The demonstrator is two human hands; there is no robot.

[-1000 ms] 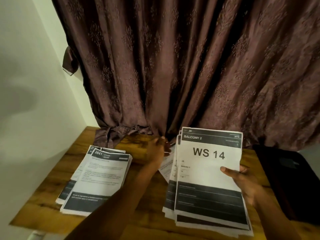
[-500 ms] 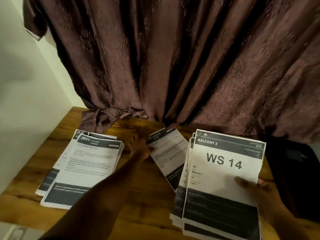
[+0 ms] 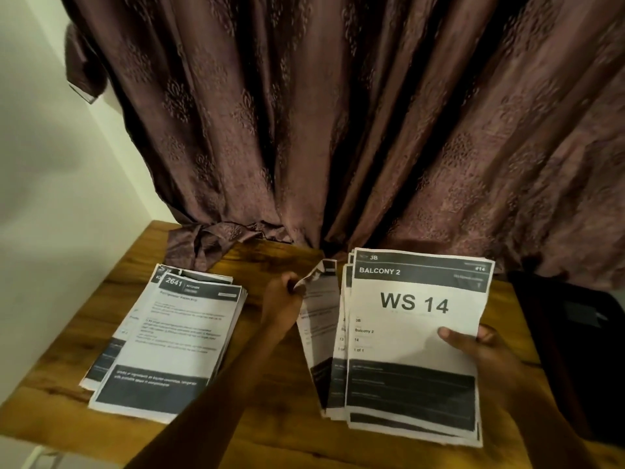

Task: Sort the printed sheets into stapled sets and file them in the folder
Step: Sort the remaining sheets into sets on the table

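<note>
A brown patterned curtain [image 3: 338,130] hangs down behind my wooden table [image 3: 270,445], its hem bunched on the far edge just beyond the papers, and a dark object [image 3: 575,350] that I cannot make out sits at the right edge, close beside my right hand. My right hand [image 3: 480,353] grasps the held stack [image 3: 416,340] by its right edge, thumb pressed on the top page headed "BALCONY 2" and "WS 14"; the stack stands tilted toward me, long axis running away from me, header at the far end. My left hand [image 3: 282,301] pinches the upper corner of a single sheet [image 3: 318,319], which curls at that corner and leans against the left side of the held stack, long axis also running away from me. To the left, a sorted pile [image 3: 165,343] lies flat on the table, top page headed "2641", its header pointing away and slightly right. I count two stacks and one loose sheet; the pages within each stack are too many to count.
</note>
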